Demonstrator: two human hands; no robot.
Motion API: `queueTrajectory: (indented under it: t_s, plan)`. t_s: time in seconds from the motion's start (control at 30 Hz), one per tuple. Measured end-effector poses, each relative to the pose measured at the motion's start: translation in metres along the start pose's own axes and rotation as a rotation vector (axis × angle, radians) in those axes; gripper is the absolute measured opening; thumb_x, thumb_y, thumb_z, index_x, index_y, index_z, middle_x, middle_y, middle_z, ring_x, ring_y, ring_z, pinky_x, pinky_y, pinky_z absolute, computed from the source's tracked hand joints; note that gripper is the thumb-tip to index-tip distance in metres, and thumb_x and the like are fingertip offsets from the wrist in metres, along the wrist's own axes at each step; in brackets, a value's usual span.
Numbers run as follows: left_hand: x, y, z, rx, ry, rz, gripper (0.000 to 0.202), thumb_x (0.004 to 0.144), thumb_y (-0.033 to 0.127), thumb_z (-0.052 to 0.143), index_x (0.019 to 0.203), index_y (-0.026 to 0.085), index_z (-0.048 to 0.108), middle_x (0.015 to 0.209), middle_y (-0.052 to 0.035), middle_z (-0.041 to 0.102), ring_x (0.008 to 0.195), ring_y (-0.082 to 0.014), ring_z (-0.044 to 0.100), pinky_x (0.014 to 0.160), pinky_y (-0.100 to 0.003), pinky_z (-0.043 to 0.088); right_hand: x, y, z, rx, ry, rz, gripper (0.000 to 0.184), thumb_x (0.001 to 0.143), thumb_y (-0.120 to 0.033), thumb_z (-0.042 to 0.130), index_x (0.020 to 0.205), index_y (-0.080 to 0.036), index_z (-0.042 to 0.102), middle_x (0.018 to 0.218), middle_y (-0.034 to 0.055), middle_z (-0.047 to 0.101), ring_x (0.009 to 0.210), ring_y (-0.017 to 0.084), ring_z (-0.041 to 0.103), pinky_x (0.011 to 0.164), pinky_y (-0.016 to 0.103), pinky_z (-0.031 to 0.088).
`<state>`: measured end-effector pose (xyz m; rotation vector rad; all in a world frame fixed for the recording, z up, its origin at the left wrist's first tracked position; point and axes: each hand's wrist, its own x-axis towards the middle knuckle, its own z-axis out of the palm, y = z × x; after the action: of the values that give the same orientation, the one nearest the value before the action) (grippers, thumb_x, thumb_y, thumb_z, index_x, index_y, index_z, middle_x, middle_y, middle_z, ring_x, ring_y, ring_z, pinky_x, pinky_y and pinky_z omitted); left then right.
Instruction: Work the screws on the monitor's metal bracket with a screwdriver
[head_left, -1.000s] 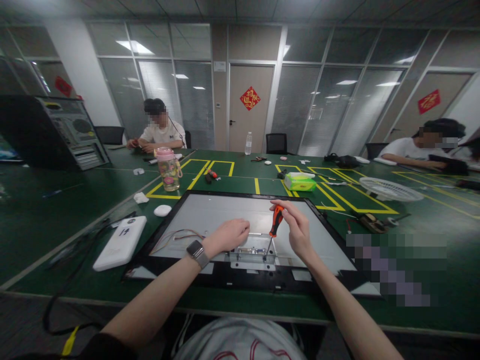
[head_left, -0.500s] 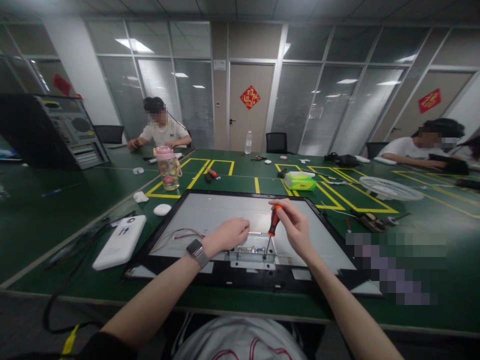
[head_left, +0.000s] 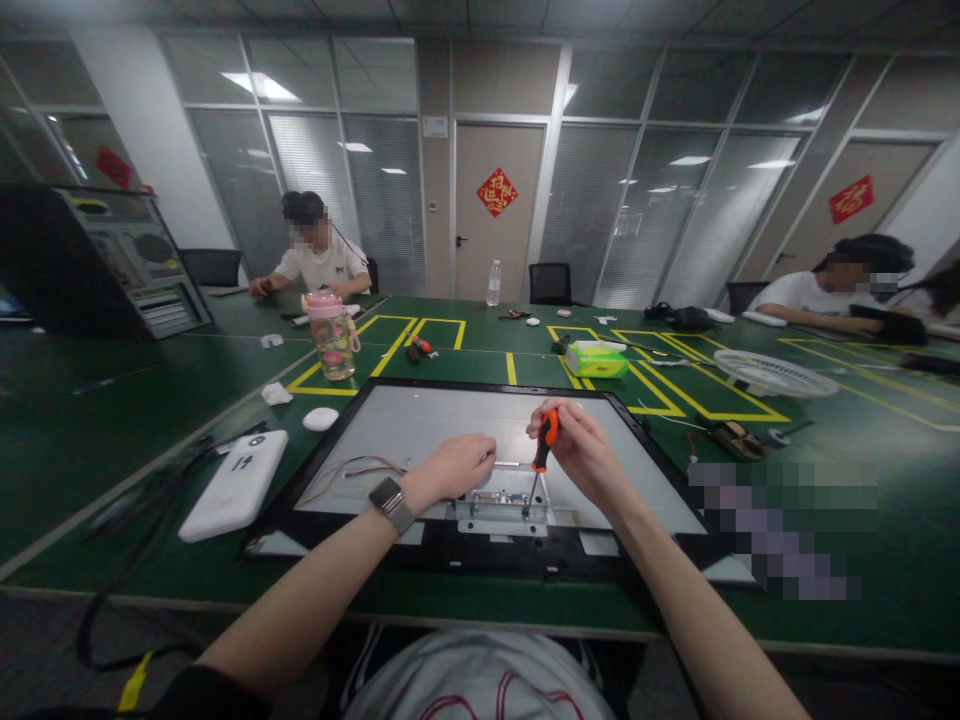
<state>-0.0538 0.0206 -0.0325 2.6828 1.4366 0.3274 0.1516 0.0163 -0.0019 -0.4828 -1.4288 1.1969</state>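
While the right hand (head_left: pixel 581 445) grips an orange-black screwdriver (head_left: pixel 548 440) at centre frame, the left hand (head_left: pixel 456 465) lies loosely curled nearby, its grasp unclear.
The screwdriver's tip points down at a metal bracket (head_left: pixel 486 527) on the grey panel (head_left: pixel 420 415), lower centre; the green table (head_left: pixel 465 365), marked with yellow tape (head_left: pixel 511 368), spreads around; glass partitions (head_left: pixel 592 200) flank a door (head_left: pixel 480 150), upper centre.

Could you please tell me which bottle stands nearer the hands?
The pink-lidded bottle, near the panel; the plain clear bottle stands farther back.

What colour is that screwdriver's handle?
The screwdriver handle is orange and black, shown best in the head view.
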Motion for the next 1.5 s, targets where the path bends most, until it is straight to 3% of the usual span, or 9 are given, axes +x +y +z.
queueTrajectory:
  t_s: [0.17, 0.3, 0.4, 0.5, 0.67, 0.9, 1.1, 1.3, 1.5]
  plan:
    - [0.0005, 0.0000, 0.0000, 0.009, -0.005, 0.006, 0.026, 0.098, 0.025, 0.036, 0.090, 0.017, 0.059, 0.090, -0.0075, 0.066, 0.083, -0.0206, 0.060, 0.075, -0.031, 0.045, -0.0004, 0.0025, -0.0019, 0.041, -0.023, 0.001, 0.026, 0.079, -0.047, 0.073, 0.086, -0.024, 0.064, 0.086, 0.0027, 0.061, 0.076, 0.018, 0.063, 0.081, 0.038, 0.054]
    - [0.0001, 0.0002, -0.0007, 0.004, -0.007, -0.004, 0.026, 0.098, 0.024, 0.036, 0.090, 0.017, 0.060, 0.091, -0.0076, 0.066, 0.082, -0.0206, 0.060, 0.074, -0.031, 0.045, -0.0010, 0.0008, -0.0002, 0.053, -0.069, 0.063, 0.028, 0.087, -0.048, 0.061, 0.101, -0.024, 0.062, 0.078, 0.0025, 0.061, 0.068, 0.018, 0.060, 0.080, 0.041, 0.055]
    - [-0.0006, 0.0006, -0.0016, 0.002, -0.009, -0.002, 0.025, 0.098, 0.024, 0.037, 0.090, 0.017, 0.060, 0.091, -0.0073, 0.067, 0.082, -0.0205, 0.061, 0.074, -0.031, 0.045, -0.0012, -0.0011, 0.0015, 0.067, -0.072, 0.049, 0.027, 0.089, -0.050, 0.058, 0.091, -0.023, 0.060, 0.079, 0.0033, 0.061, 0.069, 0.018, 0.059, 0.081, 0.042, 0.055]
    - [-0.0008, 0.0011, -0.0022, 0.005, -0.009, -0.003, 0.025, 0.098, 0.024, 0.037, 0.089, 0.017, 0.060, 0.090, -0.0074, 0.066, 0.083, -0.0204, 0.061, 0.074, -0.031, 0.045, -0.0011, -0.0011, 0.0014, 0.046, -0.062, 0.012, 0.029, 0.082, -0.052, 0.067, 0.082, -0.023, 0.060, 0.084, 0.0032, 0.061, 0.074, 0.018, 0.060, 0.082, 0.041, 0.055]
    - [0.0002, 0.0025, -0.0026, 0.001, -0.003, -0.005, 0.026, 0.098, 0.024, 0.036, 0.091, 0.017, 0.060, 0.091, -0.0078, 0.067, 0.083, -0.0207, 0.062, 0.076, -0.032, 0.046, -0.0005, 0.0002, -0.0004, -0.032, -0.059, 0.026, 0.033, 0.088, -0.051, 0.060, 0.106, -0.023, 0.065, 0.076, 0.0036, 0.063, 0.071, 0.019, 0.061, 0.079, 0.040, 0.055]
    - [-0.0007, 0.0035, -0.0045, -0.018, -0.014, -0.024, 0.025, 0.097, 0.023, 0.037, 0.092, 0.016, 0.061, 0.092, -0.0090, 0.068, 0.085, -0.0222, 0.063, 0.075, -0.032, 0.046, -0.0018, -0.0045, -0.0033, -0.158, -0.169, 0.008, 0.039, 0.091, -0.042, 0.060, 0.126, -0.025, 0.061, 0.104, 0.0095, 0.070, 0.087, 0.021, 0.067, 0.083, 0.040, 0.054]
    - [-0.0008, 0.0026, -0.0041, 0.000, -0.020, -0.007, 0.026, 0.098, 0.024, 0.036, 0.090, 0.017, 0.060, 0.091, -0.0079, 0.066, 0.084, -0.0212, 0.061, 0.075, -0.032, 0.046, -0.0022, 0.0024, -0.0048, -0.390, 0.033, -0.210, 0.025, 0.075, -0.038, 0.079, 0.094, -0.023, 0.070, 0.090, 0.0045, 0.065, 0.081, 0.019, 0.061, 0.077, 0.034, 0.053]
    - [-0.0006, 0.0035, -0.0047, -0.004, -0.014, 0.001, 0.027, 0.099, 0.025, 0.035, 0.091, 0.017, 0.060, 0.092, -0.0081, 0.066, 0.084, -0.0214, 0.061, 0.075, -0.031, 0.045, -0.0053, 0.0037, -0.0062, -0.420, -0.078, -0.194, 0.032, 0.096, -0.032, 0.049, 0.124, -0.025, 0.060, 0.102, 0.0077, 0.067, 0.084, 0.020, 0.065, 0.078, 0.037, 0.054]
    - [-0.0015, 0.0028, -0.0048, 0.000, -0.015, -0.001, 0.027, 0.099, 0.024, 0.035, 0.092, 0.017, 0.060, 0.092, -0.0078, 0.066, 0.084, -0.0212, 0.061, 0.075, -0.031, 0.045, -0.0059, 0.0051, -0.0034, -0.722, 0.061, -0.445, 0.024, 0.084, -0.027, 0.068, 0.108, -0.024, 0.066, 0.085, 0.0037, 0.061, 0.080, 0.021, 0.058, 0.078, 0.037, 0.049]
